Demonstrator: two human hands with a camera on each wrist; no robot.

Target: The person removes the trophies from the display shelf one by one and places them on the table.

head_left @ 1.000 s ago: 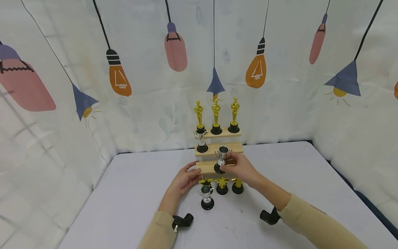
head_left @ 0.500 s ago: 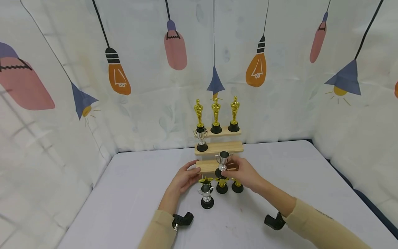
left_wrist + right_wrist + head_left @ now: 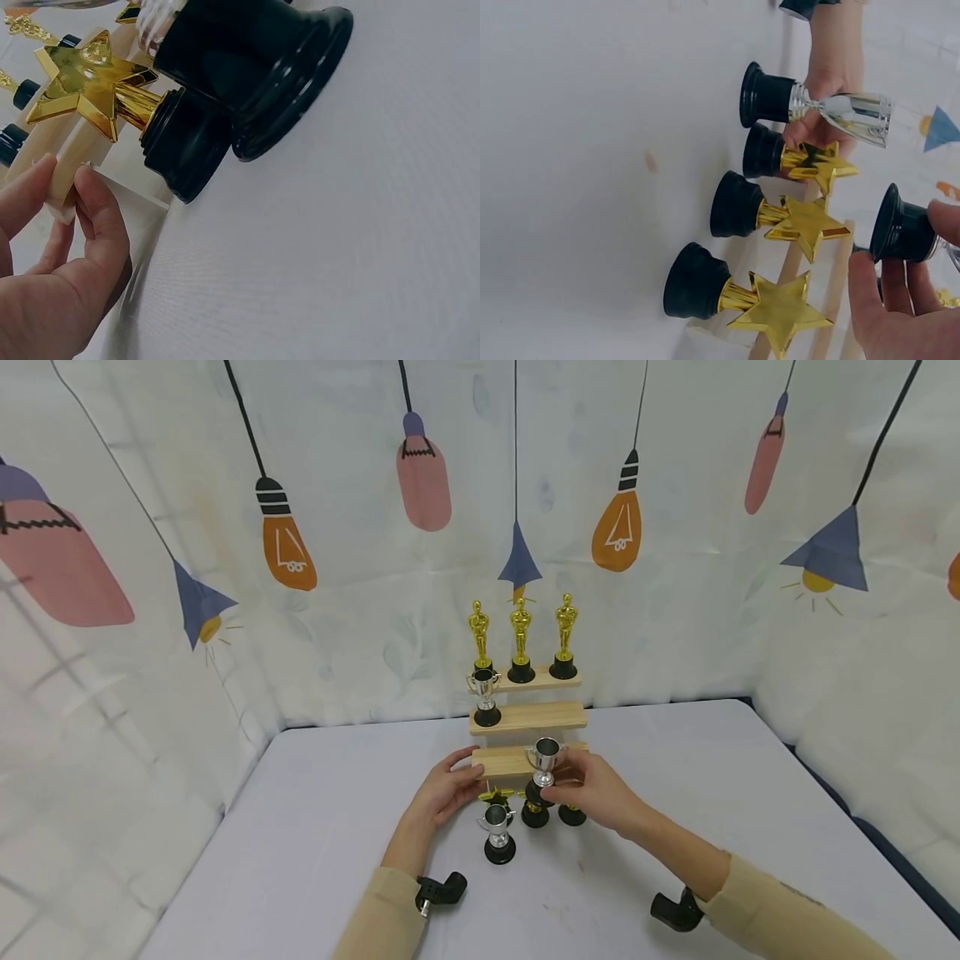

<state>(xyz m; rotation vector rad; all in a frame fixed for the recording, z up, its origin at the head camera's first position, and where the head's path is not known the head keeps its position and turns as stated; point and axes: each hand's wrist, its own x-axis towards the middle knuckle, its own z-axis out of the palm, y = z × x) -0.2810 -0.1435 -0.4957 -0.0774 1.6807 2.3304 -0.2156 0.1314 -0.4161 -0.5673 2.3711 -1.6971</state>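
Observation:
My right hand holds a small silver trophy cup by its black base, upright, in the air just in front of the lowest wooden shelf. In the right wrist view its black base sits between thumb and fingers. My left hand pinches the left end of that lowest shelf; the left wrist view shows thumb and finger on the board's end. A second silver trophy cup stands on the table near the left hand. Gold star trophies stand in a row before the shelf, partly hidden in the head view.
On the middle shelf a silver trophy cup stands at the left end. Three gold figure trophies line the top shelf. A white cloth covers the table; a printed curtain hangs behind.
My right hand has drawn the silver trophy cup down and slightly right, from over the lowest shelf to in front of it. The left hand stays at the shelf's end.

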